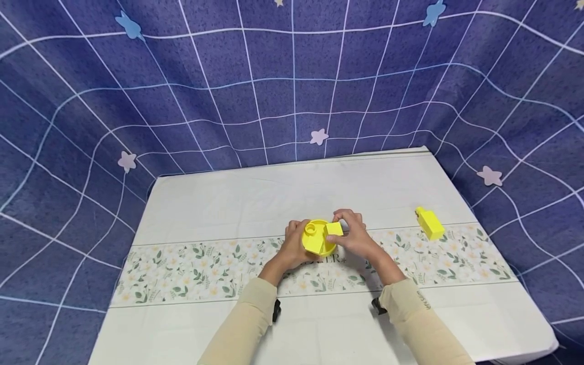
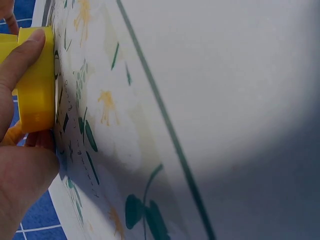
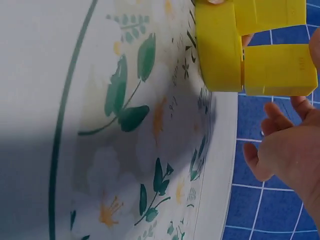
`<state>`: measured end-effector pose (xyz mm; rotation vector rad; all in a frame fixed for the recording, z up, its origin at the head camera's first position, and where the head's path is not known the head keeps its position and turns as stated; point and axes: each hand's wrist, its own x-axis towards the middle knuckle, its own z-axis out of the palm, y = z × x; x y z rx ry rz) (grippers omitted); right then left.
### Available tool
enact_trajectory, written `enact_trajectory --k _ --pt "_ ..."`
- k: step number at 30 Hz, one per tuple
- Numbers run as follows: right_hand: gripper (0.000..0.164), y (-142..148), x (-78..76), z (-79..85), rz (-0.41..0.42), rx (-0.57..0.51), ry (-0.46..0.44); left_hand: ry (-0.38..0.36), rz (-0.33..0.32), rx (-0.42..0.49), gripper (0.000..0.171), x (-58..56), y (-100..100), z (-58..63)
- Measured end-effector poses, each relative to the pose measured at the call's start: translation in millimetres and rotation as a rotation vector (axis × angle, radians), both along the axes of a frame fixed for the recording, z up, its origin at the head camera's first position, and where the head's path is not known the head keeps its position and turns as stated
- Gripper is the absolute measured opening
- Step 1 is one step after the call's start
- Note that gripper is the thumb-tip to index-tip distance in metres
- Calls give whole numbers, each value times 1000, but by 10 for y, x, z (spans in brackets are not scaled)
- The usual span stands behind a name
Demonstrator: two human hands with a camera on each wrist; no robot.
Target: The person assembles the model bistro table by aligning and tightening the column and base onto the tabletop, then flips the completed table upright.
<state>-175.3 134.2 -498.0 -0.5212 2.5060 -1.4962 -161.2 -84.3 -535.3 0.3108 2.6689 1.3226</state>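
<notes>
A round yellow tray (image 1: 328,248) stands on the table's floral band. My left hand (image 1: 294,247) grips its left side, the thumb lying along the outer wall in the left wrist view. Inside the tray are a yellow block (image 1: 314,244) and a small yellow ring-shaped piece (image 1: 311,229). My right hand (image 1: 355,235) pinches another yellow block (image 1: 334,229) between thumb and fingers, over the tray's right part. In the right wrist view this held block (image 3: 280,70) stands right at the tray's rim, beside the other block (image 3: 270,15).
A yellow bottle-shaped piece (image 1: 431,225) with a narrow neck lies to the right on the white table cover (image 1: 219,203). Blue curtains (image 1: 274,101) with a white grid and stars hang behind the table and at both sides.
</notes>
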Motion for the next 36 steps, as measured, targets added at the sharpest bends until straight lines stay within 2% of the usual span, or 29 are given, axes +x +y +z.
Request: enact_trajectory --k 3,5,8,11,12,16,20,24,30,32,36 --pt "38 44 -3 50 71 -29 -10 -1 3 -1 108 -1 -1 0" --pt "41 85 3 174 136 -69 -67 -2 6 -3 106 0 -3 7" --pt "40 148 -54 203 206 -99 -139 2 8 -10 104 -1 -5 16" --pt "38 174 -103 187 232 -87 -188 6 5 -15 103 -5 -7 15" --pt "37 177 -125 147 231 -84 -195 8 4 -15 103 -7 -7 11" --pt "38 147 -127 175 215 -56 -187 15 5 -13 102 -16 -7 9" --pt "38 83 -132 132 174 -24 -122 20 -1 -12 102 -13 -7 6" --pt "37 -26 -116 87 86 13 -62 21 -8 -7 100 -7 -3 5" --pt "46 -180 -102 36 -51 53 -7 24 -9 -7 101 -7 11 -2" --pt "44 -195 -106 22 -52 51 15 23 -9 -4 101 -9 12 -4" --pt "40 -164 -107 32 23 25 70 19 -5 -4 102 -5 9 -1"
